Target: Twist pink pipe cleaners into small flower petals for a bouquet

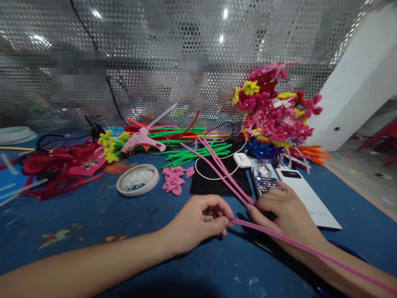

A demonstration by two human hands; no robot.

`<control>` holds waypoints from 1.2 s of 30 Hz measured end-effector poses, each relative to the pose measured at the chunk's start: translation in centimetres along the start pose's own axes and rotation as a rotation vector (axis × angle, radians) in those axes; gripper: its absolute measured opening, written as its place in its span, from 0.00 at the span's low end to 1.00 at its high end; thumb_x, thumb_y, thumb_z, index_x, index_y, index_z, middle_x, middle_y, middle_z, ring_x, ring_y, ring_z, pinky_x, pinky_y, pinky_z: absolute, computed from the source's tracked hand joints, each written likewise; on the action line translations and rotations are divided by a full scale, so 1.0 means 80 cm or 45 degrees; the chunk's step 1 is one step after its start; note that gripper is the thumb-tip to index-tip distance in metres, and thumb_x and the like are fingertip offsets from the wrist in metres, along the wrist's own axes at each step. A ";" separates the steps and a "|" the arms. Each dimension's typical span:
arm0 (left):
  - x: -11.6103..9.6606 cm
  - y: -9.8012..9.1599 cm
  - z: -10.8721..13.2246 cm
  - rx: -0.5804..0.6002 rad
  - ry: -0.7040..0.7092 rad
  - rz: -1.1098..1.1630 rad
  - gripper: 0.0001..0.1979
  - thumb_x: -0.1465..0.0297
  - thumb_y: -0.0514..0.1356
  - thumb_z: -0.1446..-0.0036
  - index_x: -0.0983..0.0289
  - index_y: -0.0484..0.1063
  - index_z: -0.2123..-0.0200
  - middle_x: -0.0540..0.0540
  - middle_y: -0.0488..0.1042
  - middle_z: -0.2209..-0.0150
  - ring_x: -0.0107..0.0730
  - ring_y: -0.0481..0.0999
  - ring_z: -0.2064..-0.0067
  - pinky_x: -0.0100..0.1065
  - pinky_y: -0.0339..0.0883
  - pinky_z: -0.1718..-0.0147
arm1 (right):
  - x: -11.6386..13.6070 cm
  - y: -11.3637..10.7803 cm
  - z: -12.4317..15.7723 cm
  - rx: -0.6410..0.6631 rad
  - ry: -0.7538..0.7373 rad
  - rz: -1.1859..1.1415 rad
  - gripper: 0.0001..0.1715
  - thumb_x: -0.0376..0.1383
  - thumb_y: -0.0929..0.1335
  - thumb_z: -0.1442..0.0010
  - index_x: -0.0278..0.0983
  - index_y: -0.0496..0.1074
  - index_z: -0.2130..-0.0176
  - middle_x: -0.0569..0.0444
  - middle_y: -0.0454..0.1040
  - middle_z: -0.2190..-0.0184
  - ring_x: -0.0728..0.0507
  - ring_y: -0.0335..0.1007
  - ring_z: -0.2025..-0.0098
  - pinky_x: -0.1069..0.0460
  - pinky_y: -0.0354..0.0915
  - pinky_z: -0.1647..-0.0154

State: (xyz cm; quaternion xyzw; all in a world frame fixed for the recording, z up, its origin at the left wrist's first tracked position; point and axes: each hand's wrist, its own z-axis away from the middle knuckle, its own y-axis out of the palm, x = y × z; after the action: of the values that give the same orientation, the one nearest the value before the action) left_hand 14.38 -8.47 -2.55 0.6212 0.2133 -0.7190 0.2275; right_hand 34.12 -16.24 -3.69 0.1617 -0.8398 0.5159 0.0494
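Observation:
My left hand pinches one end of a long pink pipe cleaner, which runs across my right forearm to the lower right edge. In my right hand, between thumb and curled fingers, are the ends of several more pink pipe cleaners pointing away to the upper left. Its index finger stretches over the lit screen of a phone; whether it touches the glass I cannot tell. Beyond my left hand lies a small heap of looped pink pipe-cleaner pieces.
A round dish of white beads and a pink glue gun sit to the left, near green pipe cleaners. A black tablet-like slab, white earbud case, white box and fuzzy flower bunch stand beyond. Perforated metal closes the back.

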 end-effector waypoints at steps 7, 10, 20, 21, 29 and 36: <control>0.002 0.001 0.001 0.012 0.018 -0.025 0.02 0.75 0.58 0.50 0.67 0.70 0.70 0.51 0.74 0.73 0.22 0.72 0.74 0.25 0.65 0.72 | -0.003 0.004 -0.008 0.070 0.041 -0.065 0.26 0.42 0.61 0.40 0.36 0.61 0.85 0.60 0.63 0.86 0.49 0.59 0.78 0.44 0.51 0.52; 0.001 0.002 0.002 0.011 0.026 -0.039 0.02 0.75 0.58 0.50 0.67 0.70 0.70 0.51 0.74 0.73 0.22 0.72 0.74 0.26 0.65 0.72 | -0.003 0.005 -0.008 0.091 0.060 -0.071 0.25 0.42 0.62 0.40 0.36 0.61 0.85 0.60 0.63 0.86 0.49 0.59 0.78 0.46 0.53 0.55; 0.000 0.003 0.004 0.008 0.018 -0.072 0.03 0.74 0.58 0.50 0.67 0.70 0.69 0.50 0.73 0.73 0.22 0.72 0.73 0.26 0.64 0.72 | -0.003 0.005 -0.009 0.087 -0.002 -0.128 0.25 0.40 0.62 0.41 0.36 0.62 0.86 0.61 0.62 0.87 0.51 0.57 0.80 0.48 0.56 0.59; 0.000 0.003 0.004 0.004 0.010 -0.070 0.03 0.74 0.58 0.50 0.67 0.70 0.70 0.50 0.73 0.73 0.22 0.72 0.73 0.26 0.64 0.72 | -0.002 0.005 -0.008 0.088 -0.009 -0.135 0.25 0.40 0.62 0.41 0.36 0.62 0.86 0.61 0.62 0.87 0.51 0.57 0.80 0.47 0.57 0.58; -0.001 0.003 0.003 -0.003 -0.018 -0.043 0.03 0.73 0.59 0.51 0.67 0.69 0.71 0.50 0.72 0.73 0.22 0.71 0.74 0.26 0.63 0.72 | 0.000 0.006 -0.003 0.093 -0.103 -0.114 0.25 0.39 0.61 0.39 0.37 0.63 0.85 0.61 0.63 0.86 0.51 0.59 0.80 0.46 0.56 0.52; -0.002 0.003 0.004 0.014 -0.019 -0.062 0.03 0.73 0.58 0.50 0.67 0.69 0.70 0.50 0.72 0.73 0.22 0.71 0.73 0.27 0.63 0.72 | -0.004 0.005 -0.009 0.070 0.059 -0.139 0.27 0.40 0.61 0.40 0.35 0.56 0.87 0.63 0.58 0.87 0.52 0.55 0.82 0.44 0.53 0.51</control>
State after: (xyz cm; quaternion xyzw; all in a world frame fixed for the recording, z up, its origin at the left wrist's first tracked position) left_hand 14.29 -8.83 -2.39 0.6117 0.2227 -0.7299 0.2083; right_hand 34.26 -15.35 -3.78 0.1967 -0.8138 0.5389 0.0925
